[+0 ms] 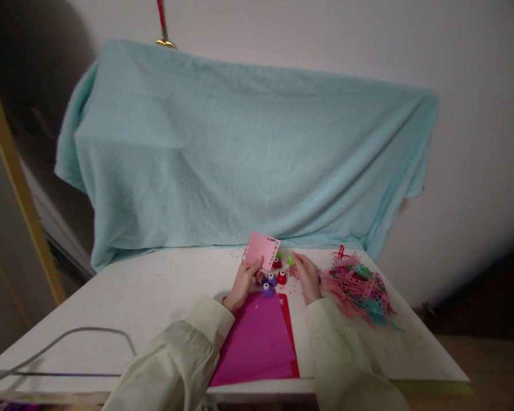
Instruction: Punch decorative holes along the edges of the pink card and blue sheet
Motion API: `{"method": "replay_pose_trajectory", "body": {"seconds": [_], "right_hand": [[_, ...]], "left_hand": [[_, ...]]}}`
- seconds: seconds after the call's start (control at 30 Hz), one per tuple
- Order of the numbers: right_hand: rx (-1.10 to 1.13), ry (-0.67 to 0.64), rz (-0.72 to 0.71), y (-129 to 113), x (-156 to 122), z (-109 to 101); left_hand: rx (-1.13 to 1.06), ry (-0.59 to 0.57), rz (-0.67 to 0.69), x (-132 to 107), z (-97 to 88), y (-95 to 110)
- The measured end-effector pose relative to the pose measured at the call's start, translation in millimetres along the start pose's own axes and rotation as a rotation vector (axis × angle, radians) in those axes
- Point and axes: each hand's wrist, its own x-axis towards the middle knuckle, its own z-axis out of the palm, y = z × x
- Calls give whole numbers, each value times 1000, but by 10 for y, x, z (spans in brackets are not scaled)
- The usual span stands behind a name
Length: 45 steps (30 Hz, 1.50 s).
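My left hand [242, 282] pinches the lower edge of a pink sheet of paper [259, 250], thumb on top. Small holes run along the sheet's edges. In my right hand [307, 275] is a small bright green craft punch [290, 260], gripped between thumb and fingers, to the right of the sheet. Between my hands stand several small craft punches, among them a red punch [281, 277] and a purple punch [267, 290]. Magenta paper sheets [257, 339] lie below my hands, over a red sheet [286, 313].
A tangled heap of punched paper strips [355, 288], pink, teal and green, lies at the right of the white table [163, 297]. Tiny paper bits are scattered near the punches. A light blue blanket [248, 148] hangs behind. A grey cable [89, 329] loops at the left front.
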Motion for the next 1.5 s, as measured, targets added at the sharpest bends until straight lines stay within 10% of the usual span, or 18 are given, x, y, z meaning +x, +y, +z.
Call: {"method": "replay_pose_trajectory", "body": {"seconds": [1.5], "right_hand": [[19,-251,50,-250,-179,135]], "left_hand": [[261,107,113,-21,-17,36]]}}
